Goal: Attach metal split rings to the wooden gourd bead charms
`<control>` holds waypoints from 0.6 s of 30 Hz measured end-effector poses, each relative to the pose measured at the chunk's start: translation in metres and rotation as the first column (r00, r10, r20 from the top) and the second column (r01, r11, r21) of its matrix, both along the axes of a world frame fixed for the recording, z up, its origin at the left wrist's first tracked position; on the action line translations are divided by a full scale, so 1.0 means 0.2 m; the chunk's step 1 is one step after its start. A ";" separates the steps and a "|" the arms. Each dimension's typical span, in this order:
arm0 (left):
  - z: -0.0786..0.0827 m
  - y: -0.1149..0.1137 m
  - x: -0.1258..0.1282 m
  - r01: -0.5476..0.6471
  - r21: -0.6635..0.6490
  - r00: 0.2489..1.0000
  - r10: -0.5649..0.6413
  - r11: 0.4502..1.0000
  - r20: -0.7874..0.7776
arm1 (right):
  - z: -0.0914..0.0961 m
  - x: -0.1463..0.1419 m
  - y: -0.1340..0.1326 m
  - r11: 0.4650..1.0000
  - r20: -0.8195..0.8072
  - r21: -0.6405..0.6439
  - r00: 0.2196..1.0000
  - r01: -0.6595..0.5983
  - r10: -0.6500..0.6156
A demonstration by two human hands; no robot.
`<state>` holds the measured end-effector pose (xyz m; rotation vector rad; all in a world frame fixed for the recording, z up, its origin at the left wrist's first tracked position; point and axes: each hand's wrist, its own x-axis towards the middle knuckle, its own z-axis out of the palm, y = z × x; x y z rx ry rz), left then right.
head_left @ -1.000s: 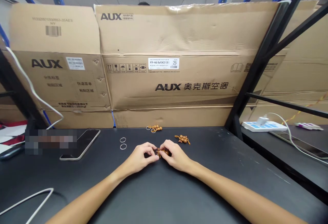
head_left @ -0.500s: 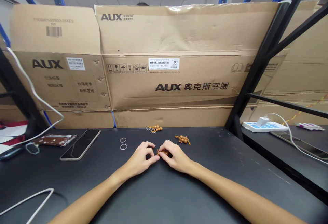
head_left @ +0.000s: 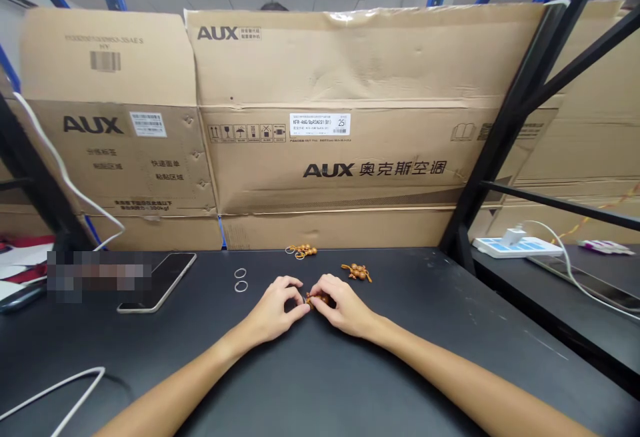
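Note:
Both my hands meet over the dark table, fingertips almost touching. My right hand [head_left: 345, 305] pinches a brown beaded charm [head_left: 321, 298], partly covered by the fingers. At the fingertips of my left hand [head_left: 276, 308], thumb and forefinger close together beside the charm's left end, a small grey edge looks like a metal ring; most of it is hidden. Behind my right hand lies another beaded charm [head_left: 357, 272] with orange cord. Farther back, by the cardboard, are beaded charms [head_left: 306, 250] with metal rings. Two loose metal rings, a rear one [head_left: 241, 273] and a front one [head_left: 241, 286], lie left of my hands.
A phone [head_left: 159, 284] lies on the left, near a blurred-out patch. White cables [head_left: 75, 384] cross the left side. Cardboard [head_left: 330, 150] walls off the back of the table [head_left: 280, 384]. To the right, beyond a black metal frame [head_left: 493, 137], sits a power strip [head_left: 520, 246].
My left fingertips have shifted very slightly at the charm's left end, where a small grey edge now shows. The charms, loose rings and right hand stay in place.

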<state>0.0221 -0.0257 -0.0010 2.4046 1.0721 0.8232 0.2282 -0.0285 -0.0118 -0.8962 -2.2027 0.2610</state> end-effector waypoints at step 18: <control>-0.01 0.01 0.00 0.049 0.052 0.999 -0.048 0.997 -0.027 | 0.00 0.00 0.00 0.999 0.029 -0.016 0.999 -0.031 0.032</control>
